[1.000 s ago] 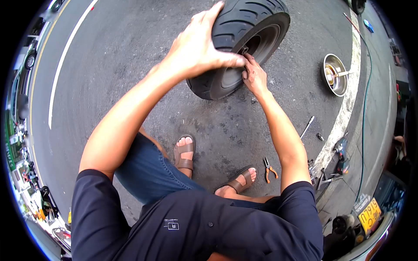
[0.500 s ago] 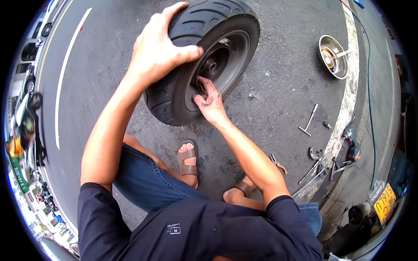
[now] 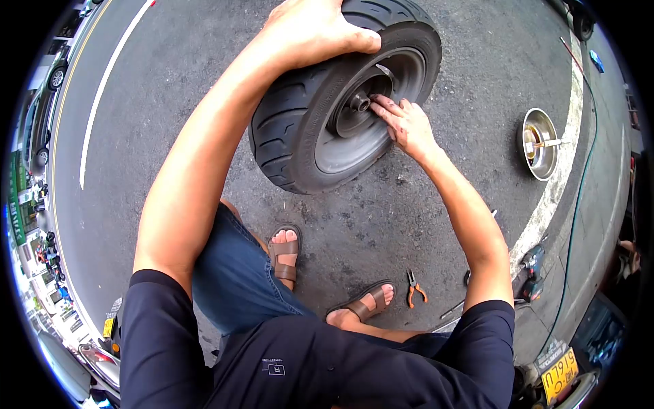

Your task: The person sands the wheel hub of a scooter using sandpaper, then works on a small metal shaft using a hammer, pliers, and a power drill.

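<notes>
Left hand spread on tyre, right fingertips at wheel hub

Head view: wheel is upright and tilted on the asphalt, in front of the feet, upper centre. Versus half a second ago: right hand has gone from down inside the rim, below the hub, up to the hub end. Camera has shifted too; pliers, then partly hidden by the forearm, now show whole. Left hand stays on the tyre.

Left hand: thumb spread wide, lying over the tread edge; palm side against the tyre top. Other fingers mostly cut off by the top edge, can't tell their spacing. Right hand: fingers nearly straight, close together, tips at the hub end, apparently touching. Thumb not clear; can't tell if anything is pinched.

Left arm reaches up and forward, elbow bent out wide, wrist above the tyre. Right arm bent at elbow, forearm angled up and inward, hand coming in from the wheel's right side.

Pliers lie near the right foot, orange handles. Metal bowl well right of wheel, white-handled brush across its rim. Power drill beyond right elbow.
</notes>
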Tool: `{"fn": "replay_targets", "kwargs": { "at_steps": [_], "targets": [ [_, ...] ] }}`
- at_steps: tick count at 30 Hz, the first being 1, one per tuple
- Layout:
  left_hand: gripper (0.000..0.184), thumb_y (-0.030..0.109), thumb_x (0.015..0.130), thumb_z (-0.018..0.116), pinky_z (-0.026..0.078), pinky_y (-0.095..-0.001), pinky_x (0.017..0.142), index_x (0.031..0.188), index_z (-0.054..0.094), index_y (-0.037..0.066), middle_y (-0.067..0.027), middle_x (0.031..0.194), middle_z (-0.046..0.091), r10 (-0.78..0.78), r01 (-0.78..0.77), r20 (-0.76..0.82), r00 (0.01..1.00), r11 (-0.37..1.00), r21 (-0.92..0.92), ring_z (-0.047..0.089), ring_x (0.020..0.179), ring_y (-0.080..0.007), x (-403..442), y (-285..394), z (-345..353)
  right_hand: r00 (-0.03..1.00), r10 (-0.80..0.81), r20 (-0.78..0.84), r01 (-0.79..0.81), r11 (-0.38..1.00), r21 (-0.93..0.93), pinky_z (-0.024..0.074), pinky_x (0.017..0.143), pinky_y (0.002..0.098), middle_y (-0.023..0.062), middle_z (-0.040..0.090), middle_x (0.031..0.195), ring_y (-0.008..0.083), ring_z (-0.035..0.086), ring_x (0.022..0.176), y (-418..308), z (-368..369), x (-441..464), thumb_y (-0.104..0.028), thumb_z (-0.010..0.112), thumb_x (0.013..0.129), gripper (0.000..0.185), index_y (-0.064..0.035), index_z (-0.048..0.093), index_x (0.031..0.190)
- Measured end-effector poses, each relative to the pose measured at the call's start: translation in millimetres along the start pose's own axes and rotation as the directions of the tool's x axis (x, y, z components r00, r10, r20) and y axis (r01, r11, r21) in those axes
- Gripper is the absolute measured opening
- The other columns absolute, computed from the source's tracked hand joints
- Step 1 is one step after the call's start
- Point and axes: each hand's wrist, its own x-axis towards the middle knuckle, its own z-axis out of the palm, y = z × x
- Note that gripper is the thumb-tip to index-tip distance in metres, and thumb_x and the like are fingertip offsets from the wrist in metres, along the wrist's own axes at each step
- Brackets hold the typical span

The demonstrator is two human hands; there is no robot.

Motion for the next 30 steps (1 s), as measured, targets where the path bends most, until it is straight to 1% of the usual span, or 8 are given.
{"fn": "replay_targets", "kwargs": {
  "at_steps": [4,8,10,14,18,22,26,30],
  "targets": [
    [0.083,0.041,0.067,0.071,0.043,-0.0423,0.102,0.139,0.046,0.009,-0.025,0.13,0.055,-0.036,0.035,0.102,0.994,0.999,0.02,0.054,0.12,-0.0388,2.3,17.1,-9.8,0.848,0.466,-0.251,-0.158,0.676,0.72,0.0501,0.098,0.037,0.0124,0.055,0.136,0.0302,0.059,0.116,-114.5,34.7,-12.5,0.003,0.056,0.07,0.054,-0.0085,0.062,0.123],
    [0.082,0.043,0.067,0.069,0.045,-0.0425,0.101,0.138,0.047,0.009,-0.0241,0.124,0.057,0.059,-0.057,-0.033,0.998,0.997,0.059,0.055,0.116,-0.0407,15.0,-0.6,13.4,0.994,0.101,0.045,-0.103,0.994,0.047,0.0496,0.099,0.035,0.0117,0.057,0.134,0.0301,0.057,0.121,-11.0,11.0,-8.6,-0.005,0.051,0.076,0.052,-0.0107,0.059,0.127],
    [0.083,0.044,0.066,0.069,0.045,-0.0431,0.1,0.138,0.047,0.01,-0.0236,0.123,0.057,0.072,-0.072,0.04,0.997,0.997,0.008,0.055,0.115,-0.0413,7.5,8.8,3.7,0.997,0.064,0.051,-0.065,0.997,0.028,0.0505,0.097,0.0354,0.0102,0.055,0.137,0.0312,0.056,0.122,-15.4,12.5,-10.5,-0.004,0.052,0.075,0.055,-0.0116,0.058,0.129],
    [0.084,0.042,0.065,0.072,0.044,-0.0433,0.101,0.139,0.046,0.009,-0.0238,0.126,0.056,0.01,-0.012,0.065,0.998,0.999,0.039,0.055,0.117,-0.0406,-2.9,15.0,-4.0,0.822,0.531,-0.207,-0.22,0.631,0.744,0.0508,0.1,0.0377,0.0108,0.051,0.141,0.0302,0.054,0.125,-131.8,29.9,-11.4,-0.002,0.052,0.074,0.06,-0.0134,0.054,0.133],
    [0.085,0.039,0.066,0.074,0.042,-0.0428,0.103,0.14,0.044,0.008,-0.0238,0.129,0.055,0.032,-0.032,0.017,0.999,0.999,0.02,0.054,0.12,-0.0384,-4.5,10.8,5.9,0.995,0.098,-0.029,-0.093,0.985,0.143,0.0563,0.09,0.0358,0.0089,0.052,0.141,0.0278,0.062,0.112,-18.1,0.4,-16.6,-0.005,0.06,0.077,0.056,-0.0137,0.054,0.132],
    [0.085,0.046,0.063,0.073,0.045,-0.0466,0.1,0.139,0.048,0.017,-0.0198,0.124,0.058,0.152,-0.137,-0.098,0.983,0.98,0.145,0.058,0.117,-0.0375,-0.5,-6.8,28.6,0.854,0.463,-0.235,-0.203,0.714,0.67,0.0433,0.109,0.041,0.0105,0.05,0.142,0.0313,0.05,0.13,-123.3,36.9,-27.0,-0.005,0.06,0.072,0.064,-0.0145,0.051,0.135],
    [0.088,0.051,0.063,0.073,0.045,-0.0459,0.099,0.139,0.048,0.016,-0.0213,0.124,0.058,0.158,-0.145,-0.115,0.981,0.983,0.116,0.057,0.116,-0.0388,-0.5,-3.0,30.7,0.982,0.155,-0.104,-0.141,0.981,0.132,0.0508,0.091,0.038,0.0016,0.052,0.14,0.0264,0.062,0.1,-32.0,-0.8,-28.5,-0.002,0.062,0.073,0.062,-0.0149,0.054,0.133],
    [0.105,0.056,0.065,0.08,0.041,-0.0482,0.107,0.149,0.033,0.015,-0.0257,0.145,0.041,0.253,-0.294,-0.215,0.943,0.938,-0.186,0.046,0.13,-0.0427,-29.3,-26.0,28.6,0.865,0.373,-0.336,-0.279,0.914,0.295,0.0507,0.088,0.0411,0.0012,0.052,0.14,0.0281,0.061,0.105,-55.9,31.7,-33.9,-0.001,0.063,0.07,0.065,-0.0145,0.052,0.133]
  ]
}}
